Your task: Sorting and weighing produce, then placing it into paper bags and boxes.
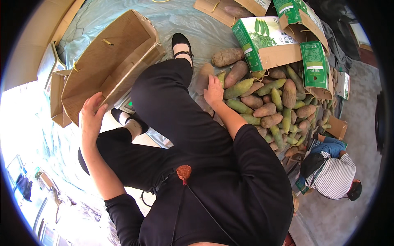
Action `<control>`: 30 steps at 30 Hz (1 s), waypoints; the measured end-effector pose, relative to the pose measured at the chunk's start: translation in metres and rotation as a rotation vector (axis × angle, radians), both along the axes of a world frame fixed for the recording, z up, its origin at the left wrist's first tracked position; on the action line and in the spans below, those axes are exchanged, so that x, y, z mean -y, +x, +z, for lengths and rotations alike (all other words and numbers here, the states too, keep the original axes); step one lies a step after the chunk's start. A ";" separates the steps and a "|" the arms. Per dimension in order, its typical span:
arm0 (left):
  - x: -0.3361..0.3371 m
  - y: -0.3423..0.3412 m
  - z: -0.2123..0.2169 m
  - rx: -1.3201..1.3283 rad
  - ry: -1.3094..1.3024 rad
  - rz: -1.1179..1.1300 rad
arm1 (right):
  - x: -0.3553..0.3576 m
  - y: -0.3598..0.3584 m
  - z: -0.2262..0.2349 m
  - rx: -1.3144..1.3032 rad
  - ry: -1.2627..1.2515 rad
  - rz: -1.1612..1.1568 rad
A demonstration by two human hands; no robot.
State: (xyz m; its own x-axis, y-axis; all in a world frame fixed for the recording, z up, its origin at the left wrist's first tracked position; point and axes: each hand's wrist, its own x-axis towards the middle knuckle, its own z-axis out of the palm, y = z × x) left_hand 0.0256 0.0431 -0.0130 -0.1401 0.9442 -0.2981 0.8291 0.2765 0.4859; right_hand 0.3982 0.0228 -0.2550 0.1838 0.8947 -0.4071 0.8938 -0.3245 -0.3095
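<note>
My left hand (91, 115) is at the near corner of an open brown cardboard box (96, 61), its fingers slightly bent and the thumb apart. Whether the fingertips touch the rim I cannot tell. The part of the box's inside that I see is bare cardboard. My right hand (214, 91) reaches over to the pile on the right, fingers stretched out, beside a small green radish (222, 78). Around it lie long radishes, some green like this radish (239, 88), others coated in brown soil like this muddy radish (236, 74).
Printed green-and-white cartons (266, 45) lie on the pile's far side. A device with a lit green display (130, 105) is partly hidden by the box. Clear plastic sheeting (164, 16) covers the floor. A person in a striped shirt (334, 174) is at the right.
</note>
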 end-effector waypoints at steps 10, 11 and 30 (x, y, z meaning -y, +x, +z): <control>-0.002 0.000 -0.001 -0.008 0.005 -0.008 | -0.003 0.011 -0.007 0.146 0.085 0.523; -0.002 0.000 -0.001 -0.008 0.003 -0.001 | -0.003 0.013 -0.004 0.043 0.100 0.425; 0.004 -0.006 -0.006 -0.033 0.027 -0.015 | 0.008 0.178 -0.053 -0.651 0.131 -1.032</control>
